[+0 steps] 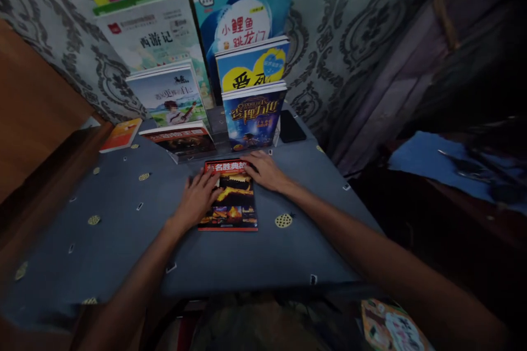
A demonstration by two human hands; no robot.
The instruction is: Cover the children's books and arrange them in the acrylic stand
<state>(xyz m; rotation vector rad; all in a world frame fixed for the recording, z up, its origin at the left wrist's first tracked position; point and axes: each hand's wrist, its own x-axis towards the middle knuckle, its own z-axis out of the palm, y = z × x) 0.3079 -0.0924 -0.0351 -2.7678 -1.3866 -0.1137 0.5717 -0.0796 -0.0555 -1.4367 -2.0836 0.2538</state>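
Observation:
A book (236, 197) with a red border, dark golden pictures and Chinese lettering lies flat on the table. My left hand (198, 196) rests on its left edge, fingers stretched out over the cover. At the top right corner, my right hand (263, 169) lies with fingers spread, its tips touching the book. Neither hand grips it. Just behind stand a blue book (253, 120) and, to the left, a dark red-topped book (183, 140), each at the front of a stacked row.
Taller books, one green and white (152, 38) and one teal (247, 5), stand behind against the patterned wall. An orange book (121, 135) lies at the left, a black phone-like slab (291, 126) at the right. Blue cloth (436, 159) lies on a surface further right.

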